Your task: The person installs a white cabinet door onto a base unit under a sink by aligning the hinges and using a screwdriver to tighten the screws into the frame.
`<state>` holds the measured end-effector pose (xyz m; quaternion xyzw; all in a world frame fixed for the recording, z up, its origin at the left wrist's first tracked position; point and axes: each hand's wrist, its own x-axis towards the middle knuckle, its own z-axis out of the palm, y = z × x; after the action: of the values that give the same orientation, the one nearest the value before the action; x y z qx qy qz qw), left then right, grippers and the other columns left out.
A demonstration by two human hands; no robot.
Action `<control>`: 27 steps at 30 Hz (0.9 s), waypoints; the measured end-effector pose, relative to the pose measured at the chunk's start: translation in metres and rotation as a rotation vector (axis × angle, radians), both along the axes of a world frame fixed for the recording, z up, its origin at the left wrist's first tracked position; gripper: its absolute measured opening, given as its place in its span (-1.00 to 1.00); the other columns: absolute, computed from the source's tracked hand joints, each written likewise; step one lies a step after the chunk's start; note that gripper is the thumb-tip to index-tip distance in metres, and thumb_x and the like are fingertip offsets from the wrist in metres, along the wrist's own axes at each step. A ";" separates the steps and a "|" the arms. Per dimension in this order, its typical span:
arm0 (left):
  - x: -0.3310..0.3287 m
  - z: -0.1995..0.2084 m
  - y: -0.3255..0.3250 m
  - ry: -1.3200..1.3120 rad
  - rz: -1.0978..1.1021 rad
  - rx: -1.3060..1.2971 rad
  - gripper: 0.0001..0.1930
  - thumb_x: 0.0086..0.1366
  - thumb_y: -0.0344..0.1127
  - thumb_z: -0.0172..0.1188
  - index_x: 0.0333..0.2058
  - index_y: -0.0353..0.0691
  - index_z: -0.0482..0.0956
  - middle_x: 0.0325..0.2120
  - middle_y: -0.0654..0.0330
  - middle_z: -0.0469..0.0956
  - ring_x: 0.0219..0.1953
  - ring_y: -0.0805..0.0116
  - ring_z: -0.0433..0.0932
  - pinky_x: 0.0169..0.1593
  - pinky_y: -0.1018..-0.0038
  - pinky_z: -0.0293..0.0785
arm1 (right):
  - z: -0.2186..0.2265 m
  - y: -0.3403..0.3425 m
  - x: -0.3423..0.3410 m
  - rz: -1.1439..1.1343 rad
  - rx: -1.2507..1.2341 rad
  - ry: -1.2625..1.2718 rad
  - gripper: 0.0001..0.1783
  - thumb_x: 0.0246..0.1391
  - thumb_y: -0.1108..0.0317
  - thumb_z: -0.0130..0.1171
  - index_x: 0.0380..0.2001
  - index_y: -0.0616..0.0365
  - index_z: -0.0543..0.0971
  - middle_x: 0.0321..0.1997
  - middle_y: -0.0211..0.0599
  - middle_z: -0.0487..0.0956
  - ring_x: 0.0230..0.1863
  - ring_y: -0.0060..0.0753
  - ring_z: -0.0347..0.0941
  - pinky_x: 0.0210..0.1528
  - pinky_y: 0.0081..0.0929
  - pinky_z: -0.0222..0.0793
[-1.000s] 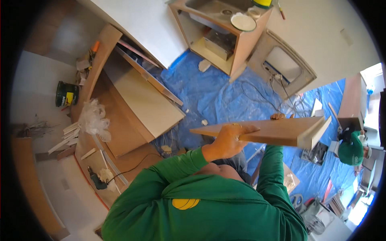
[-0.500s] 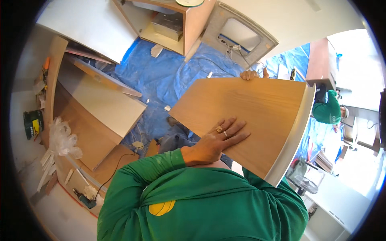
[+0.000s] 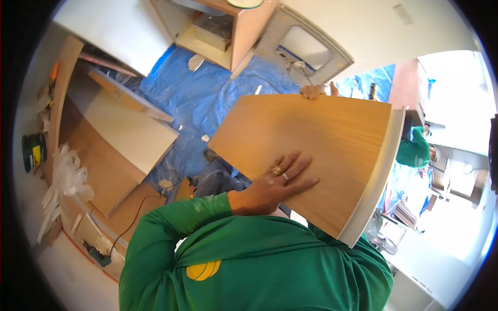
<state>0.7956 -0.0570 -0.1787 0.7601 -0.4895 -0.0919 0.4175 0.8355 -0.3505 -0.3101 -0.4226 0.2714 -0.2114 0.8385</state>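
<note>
A broad wood-grain panel (image 3: 321,137) with a pale strip (image 3: 377,181) along its right edge is held in front of my body. My left hand (image 3: 275,186) rests on its face with the fingers spread flat; two rings show on them. At the far edge, my right hand (image 3: 317,90) grips the panel, fingers curled on the rim and thumb raised. The panel hides most of my right forearm.
Blue plastic sheeting (image 3: 199,98) covers the floor. Loose boards (image 3: 119,122) lean at the left, near a corded power tool (image 3: 96,254). An open cabinet (image 3: 241,39) and a grey framed panel (image 3: 270,39) stand ahead. Another person in green (image 3: 413,150) is at the right.
The surroundings and the panel have shifted slightly left in view. Both hands keep about the same places on the panel.
</note>
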 end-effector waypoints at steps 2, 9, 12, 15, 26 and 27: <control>0.001 0.007 0.001 0.057 -0.007 -0.032 -0.23 0.18 -0.04 0.24 0.39 0.04 0.31 0.49 -0.15 -0.01 0.50 -0.34 -0.05 0.47 -0.18 -0.02 | -0.001 0.003 0.003 -0.007 0.008 0.004 -0.45 0.43 -0.12 -0.15 -0.30 0.13 0.57 -0.25 -0.22 0.56 -0.17 -0.28 0.44 -0.03 -0.24 0.38; -0.004 -0.008 0.003 -0.092 0.031 0.000 -0.18 0.16 0.11 0.31 0.36 -0.07 0.35 0.47 -0.24 -0.01 0.50 -0.38 -0.08 0.47 -0.19 -0.06 | 0.000 0.016 0.006 -0.021 0.020 0.010 -0.45 0.43 -0.11 -0.15 -0.27 0.15 0.58 -0.23 -0.22 0.57 -0.14 -0.27 0.45 -0.01 -0.24 0.38; -0.005 0.012 0.009 0.124 0.029 -0.095 -0.23 0.21 0.02 0.27 0.36 -0.09 0.34 0.47 -0.25 -0.01 0.50 -0.39 -0.07 0.47 -0.18 -0.05 | -0.003 0.014 0.007 -0.025 0.007 0.015 -0.45 0.43 -0.10 -0.15 -0.25 0.16 0.59 -0.21 -0.21 0.58 -0.12 -0.26 0.45 0.01 -0.24 0.38; -0.008 0.016 0.019 0.104 0.028 -0.099 -0.26 0.23 -0.04 0.24 0.37 -0.10 0.32 0.47 -0.25 -0.01 0.49 -0.38 -0.05 0.48 -0.14 -0.04 | -0.005 0.020 0.015 -0.016 0.019 0.001 -0.45 0.43 -0.09 -0.15 -0.24 0.16 0.60 -0.20 -0.21 0.58 -0.11 -0.26 0.46 0.02 -0.24 0.38; 0.028 -0.022 0.108 0.263 0.533 -0.340 -0.51 0.17 -0.52 0.33 0.12 -0.22 0.61 0.02 -0.01 0.66 0.05 0.05 0.65 0.13 0.25 0.55 | -0.012 0.082 0.155 -0.003 0.105 -0.159 -0.46 0.43 -0.07 -0.14 -0.19 0.19 0.62 -0.16 -0.20 0.60 -0.06 -0.25 0.48 0.06 -0.24 0.38; 0.036 0.012 0.110 0.495 0.841 -0.284 -0.67 0.19 -0.40 0.46 -0.07 -0.33 0.68 -0.15 0.10 0.73 -0.13 0.23 0.70 -0.04 0.37 0.61 | -0.009 0.097 0.168 -0.032 0.096 -0.145 -0.46 0.43 -0.07 -0.14 -0.18 0.19 0.62 -0.15 -0.20 0.61 -0.06 -0.25 0.48 0.06 -0.24 0.38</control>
<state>0.8318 0.0530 -0.1669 0.7826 -0.0351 -0.0256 0.6210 1.0036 -0.2532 -0.3194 -0.3610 0.2265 -0.2417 0.8718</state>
